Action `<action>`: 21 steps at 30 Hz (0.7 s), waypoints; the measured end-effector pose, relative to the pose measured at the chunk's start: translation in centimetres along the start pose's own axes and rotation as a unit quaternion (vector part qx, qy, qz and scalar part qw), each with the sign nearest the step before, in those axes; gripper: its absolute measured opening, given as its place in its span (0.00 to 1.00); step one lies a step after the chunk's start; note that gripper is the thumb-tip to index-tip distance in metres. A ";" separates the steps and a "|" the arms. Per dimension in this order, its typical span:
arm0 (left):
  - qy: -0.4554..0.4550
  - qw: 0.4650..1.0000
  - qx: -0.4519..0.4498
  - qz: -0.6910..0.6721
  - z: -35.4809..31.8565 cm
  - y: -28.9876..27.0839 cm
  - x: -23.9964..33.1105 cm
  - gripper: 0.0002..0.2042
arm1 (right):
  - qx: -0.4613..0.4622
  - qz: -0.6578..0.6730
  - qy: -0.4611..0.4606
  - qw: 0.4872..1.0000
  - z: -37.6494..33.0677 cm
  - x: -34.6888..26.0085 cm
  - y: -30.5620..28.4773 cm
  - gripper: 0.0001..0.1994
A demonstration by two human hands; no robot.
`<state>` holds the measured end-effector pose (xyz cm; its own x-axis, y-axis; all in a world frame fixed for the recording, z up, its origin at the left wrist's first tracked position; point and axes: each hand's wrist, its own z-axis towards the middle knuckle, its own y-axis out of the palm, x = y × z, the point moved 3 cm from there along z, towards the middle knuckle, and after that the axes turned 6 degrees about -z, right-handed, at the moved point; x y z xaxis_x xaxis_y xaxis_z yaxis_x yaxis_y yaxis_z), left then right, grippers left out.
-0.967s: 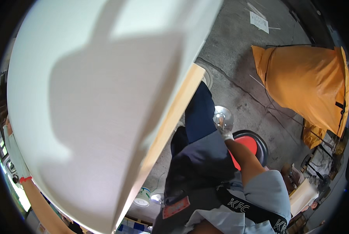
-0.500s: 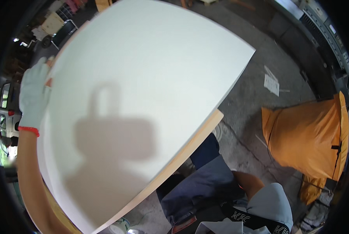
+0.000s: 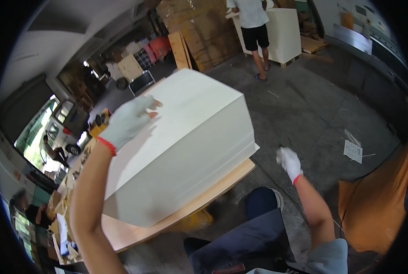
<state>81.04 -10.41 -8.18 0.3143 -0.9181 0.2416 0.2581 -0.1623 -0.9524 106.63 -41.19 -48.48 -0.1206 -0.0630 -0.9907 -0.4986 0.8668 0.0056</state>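
Note:
A tall stack of large white sheets (image 3: 188, 169) stands on a pale wooden tabletop (image 3: 201, 203), its front side facing me. My left hand (image 3: 128, 119), in a whitish glove with a red cuff, is over the left part of the top sheet (image 3: 194, 98). Its fingers are apart and hold nothing; I cannot tell whether they touch the sheet. My right hand (image 3: 289, 163), gloved the same way, is off to the right of the stack, above the floor. Its fingers are curled in, and what they hold, if anything, is hidden.
An orange bag-like cover (image 3: 377, 201) is at the right. A paper scrap (image 3: 353, 151) lies on the grey floor. At the back a person (image 3: 254, 27) stands by another white stack (image 3: 283, 39). Cluttered boxes and a folding chair (image 3: 141, 82) are at the left.
My view has lifted and moved back, so the stack's side and the room now show. My left hand has left the stack's far left edge for its top. My right hand has come into view.

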 end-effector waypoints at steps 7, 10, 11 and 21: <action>0.046 0.997 -0.054 -0.016 4.1 3.9 4.0 0.11 | -0.081 -0.121 -0.176 0.973 -0.3 -26.1 5.0 0.29; 0.063 0.995 -0.033 -0.072 5.5 6.2 4.4 0.08 | -0.042 -0.419 -0.192 0.886 -0.5 -30.2 6.0 0.37; 0.058 0.993 -0.031 -0.097 5.6 6.5 4.2 0.08 | -0.051 -0.472 -0.221 0.852 -0.4 -30.9 6.6 0.39; 0.022 0.993 0.038 -0.106 3.9 7.7 6.6 0.06 | -0.012 -0.665 -0.390 0.637 -2.6 -38.2 9.4 0.35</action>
<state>88.70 -16.33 -13.19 0.2064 -0.8813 0.4252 0.3836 -0.3269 -0.8637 104.32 -31.95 -10.22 0.8808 -0.4602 0.1113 0.2701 0.2953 -0.9164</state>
